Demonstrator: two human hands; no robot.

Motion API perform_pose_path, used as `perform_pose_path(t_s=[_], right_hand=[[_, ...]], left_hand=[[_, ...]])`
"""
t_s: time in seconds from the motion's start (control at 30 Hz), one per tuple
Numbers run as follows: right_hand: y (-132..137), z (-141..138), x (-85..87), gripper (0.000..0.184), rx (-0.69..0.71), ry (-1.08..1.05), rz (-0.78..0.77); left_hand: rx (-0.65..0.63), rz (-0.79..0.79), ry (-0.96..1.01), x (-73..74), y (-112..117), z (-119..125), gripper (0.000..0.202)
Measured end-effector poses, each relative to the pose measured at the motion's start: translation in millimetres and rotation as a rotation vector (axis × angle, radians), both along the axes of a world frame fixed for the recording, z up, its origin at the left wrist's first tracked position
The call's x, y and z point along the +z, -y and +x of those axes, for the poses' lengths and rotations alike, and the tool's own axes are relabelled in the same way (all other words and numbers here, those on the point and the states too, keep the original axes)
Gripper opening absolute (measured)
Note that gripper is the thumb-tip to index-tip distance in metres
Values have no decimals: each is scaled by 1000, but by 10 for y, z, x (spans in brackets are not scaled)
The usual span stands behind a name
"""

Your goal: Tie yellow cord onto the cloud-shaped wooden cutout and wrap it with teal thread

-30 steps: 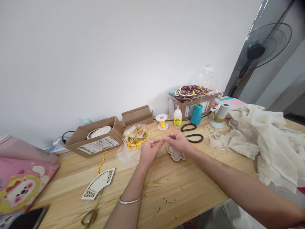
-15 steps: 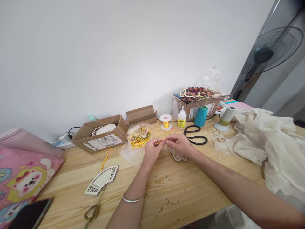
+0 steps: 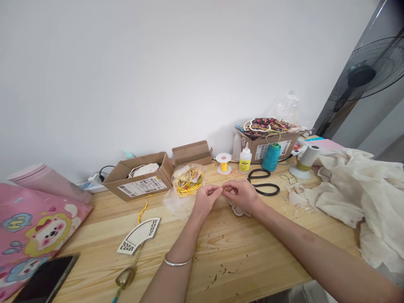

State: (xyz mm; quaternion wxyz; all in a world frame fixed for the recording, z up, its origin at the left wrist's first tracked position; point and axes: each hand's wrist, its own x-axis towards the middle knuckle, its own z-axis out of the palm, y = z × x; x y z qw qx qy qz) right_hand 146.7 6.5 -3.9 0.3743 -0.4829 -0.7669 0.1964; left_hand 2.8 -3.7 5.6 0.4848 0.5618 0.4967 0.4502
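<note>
Pinching yellow cord [image 3: 224, 189] between fingertips of left hand [image 3: 206, 198] and right hand [image 3: 241, 194], just above wooden cutout [image 3: 237, 211] on table [image 3: 252, 252]. Drawn closer than a second ago, leaving less cord showing; probably tightening.

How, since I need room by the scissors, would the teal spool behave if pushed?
The teal spool stands upright and tall on a small base, so a high push would probably tip it. It is round-sided, so once down it would likely roll.
</note>
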Motion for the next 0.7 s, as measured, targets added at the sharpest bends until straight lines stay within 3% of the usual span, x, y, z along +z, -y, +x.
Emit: perform_pose_path(t_s=[0.17,0.7], right_hand=[[36,-8,79,9,-11,82,58],[6,4,52,16,-18,96,31]], left_hand=[[-9,-27,-1,4,-4,16,18],[-37,16,-32,-57,-20,-8,18]])
